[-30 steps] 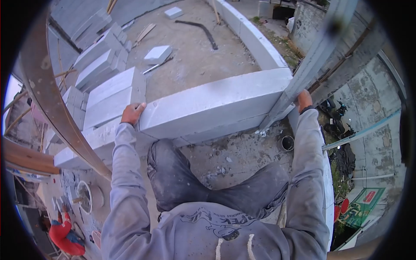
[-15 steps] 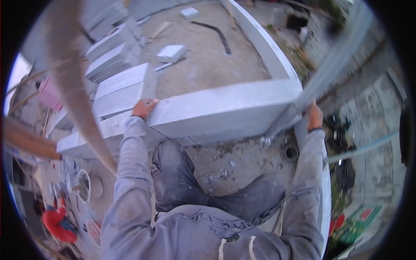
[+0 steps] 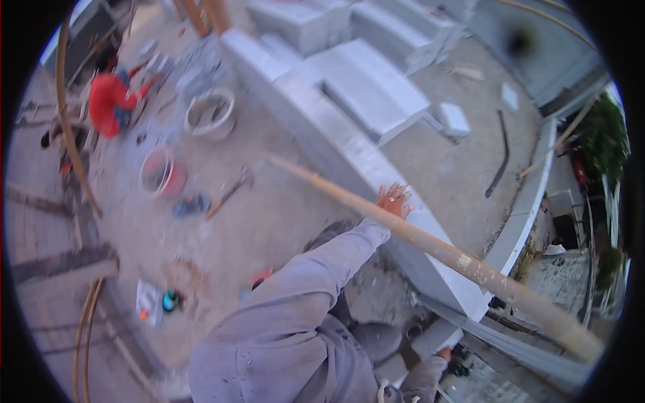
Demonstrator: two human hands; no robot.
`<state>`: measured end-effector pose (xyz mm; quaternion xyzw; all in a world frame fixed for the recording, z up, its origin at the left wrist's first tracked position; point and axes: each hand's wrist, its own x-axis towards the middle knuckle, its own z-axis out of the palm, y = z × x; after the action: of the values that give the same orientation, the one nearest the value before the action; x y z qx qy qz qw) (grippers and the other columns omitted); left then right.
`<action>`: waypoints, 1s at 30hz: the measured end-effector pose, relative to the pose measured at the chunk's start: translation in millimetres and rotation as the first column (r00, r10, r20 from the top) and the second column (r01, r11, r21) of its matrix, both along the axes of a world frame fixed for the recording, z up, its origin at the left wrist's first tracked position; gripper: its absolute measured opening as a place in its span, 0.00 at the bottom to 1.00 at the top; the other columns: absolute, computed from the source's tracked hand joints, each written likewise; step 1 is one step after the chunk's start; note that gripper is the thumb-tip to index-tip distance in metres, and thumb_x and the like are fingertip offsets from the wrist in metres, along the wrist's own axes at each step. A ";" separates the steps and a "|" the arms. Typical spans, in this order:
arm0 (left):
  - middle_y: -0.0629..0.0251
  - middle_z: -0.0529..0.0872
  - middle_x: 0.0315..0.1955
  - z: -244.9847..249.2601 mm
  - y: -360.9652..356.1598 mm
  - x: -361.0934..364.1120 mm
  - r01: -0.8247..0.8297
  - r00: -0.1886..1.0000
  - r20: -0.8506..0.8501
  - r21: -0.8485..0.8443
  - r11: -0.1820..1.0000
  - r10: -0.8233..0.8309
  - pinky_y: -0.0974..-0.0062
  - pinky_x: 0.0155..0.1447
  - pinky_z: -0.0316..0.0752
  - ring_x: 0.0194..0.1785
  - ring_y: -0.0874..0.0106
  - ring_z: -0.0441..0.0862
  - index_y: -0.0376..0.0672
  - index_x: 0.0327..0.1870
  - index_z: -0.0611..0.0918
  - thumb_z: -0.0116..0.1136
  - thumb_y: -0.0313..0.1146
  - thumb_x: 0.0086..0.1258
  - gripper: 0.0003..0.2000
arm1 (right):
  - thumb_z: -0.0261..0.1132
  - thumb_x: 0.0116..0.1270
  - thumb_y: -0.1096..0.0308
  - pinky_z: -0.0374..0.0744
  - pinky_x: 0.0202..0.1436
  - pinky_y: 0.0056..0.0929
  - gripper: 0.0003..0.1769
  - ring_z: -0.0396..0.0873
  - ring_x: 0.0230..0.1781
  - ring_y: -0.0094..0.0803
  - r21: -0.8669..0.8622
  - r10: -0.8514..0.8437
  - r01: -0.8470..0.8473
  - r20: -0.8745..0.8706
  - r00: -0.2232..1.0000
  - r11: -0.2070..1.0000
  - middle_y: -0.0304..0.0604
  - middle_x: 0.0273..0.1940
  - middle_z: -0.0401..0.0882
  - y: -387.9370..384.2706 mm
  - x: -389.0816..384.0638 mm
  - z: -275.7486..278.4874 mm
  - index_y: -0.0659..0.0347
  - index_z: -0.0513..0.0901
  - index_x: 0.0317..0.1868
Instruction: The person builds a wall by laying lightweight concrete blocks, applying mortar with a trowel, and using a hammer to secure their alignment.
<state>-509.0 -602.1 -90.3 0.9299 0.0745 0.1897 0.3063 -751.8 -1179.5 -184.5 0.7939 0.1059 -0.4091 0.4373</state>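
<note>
My left hand (image 3: 395, 196) rests with fingers spread on top of the low wall of pale blocks (image 3: 458, 286). A bamboo pole (image 3: 336, 190) crosses close in front of that hand and overlaps the wall. Farther down, near the wall's right end, my right hand (image 3: 443, 353) is partly visible beside a lower pale block (image 3: 435, 337). Its fingers are mostly hidden.
Stacked pale blocks (image 3: 376, 80) stand behind the wall. On the floor to the left are a white bucket (image 3: 227, 122), a reddish bucket (image 3: 176, 176) and a hammer-like tool (image 3: 226, 200). A person in red (image 3: 104, 104) crouches at upper left.
My view has swung to the left, bringing the buckets and the person in red farther into sight. My left hand has gone from gripping the block's edge to lying spread on top.
</note>
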 end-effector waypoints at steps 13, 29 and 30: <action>0.52 0.82 0.45 121.9 176.9 -287.7 -0.320 0.742 -0.656 -0.167 0.932 0.137 0.61 0.55 0.71 0.50 0.54 0.79 0.43 0.45 0.82 0.56 0.46 0.63 0.17 | 0.46 0.69 0.48 0.71 0.43 0.49 0.28 0.77 0.36 0.56 0.833 -0.461 0.513 -0.380 0.802 0.205 0.56 0.30 0.81 335.4 26.4 196.0 0.62 0.82 0.26; 0.44 0.81 0.45 -273.8 626.4 -353.3 0.019 0.255 -0.915 0.327 0.945 0.312 0.60 0.55 0.73 0.51 0.47 0.78 0.33 0.52 0.75 0.66 0.49 0.55 0.30 | 0.60 0.55 0.43 0.51 0.61 0.74 0.38 0.46 0.70 0.58 0.364 -0.608 0.648 -0.233 0.759 0.669 0.54 0.69 0.51 694.3 -114.5 148.2 0.54 0.69 0.64; 0.45 0.81 0.46 -290.2 625.4 -343.1 0.006 0.228 -0.922 0.323 0.946 0.314 0.59 0.55 0.73 0.51 0.47 0.78 0.34 0.54 0.73 0.64 0.48 0.55 0.31 | 0.61 0.55 0.43 0.50 0.61 0.75 0.38 0.45 0.70 0.58 0.341 -0.594 0.644 -0.251 0.764 0.685 0.53 0.69 0.51 710.3 -129.1 138.5 0.54 0.69 0.63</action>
<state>-852.1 23.3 -380.6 0.8673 0.3133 -0.3835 0.0511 -881.0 -469.2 -46.0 0.8292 -0.0598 -0.5483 0.0905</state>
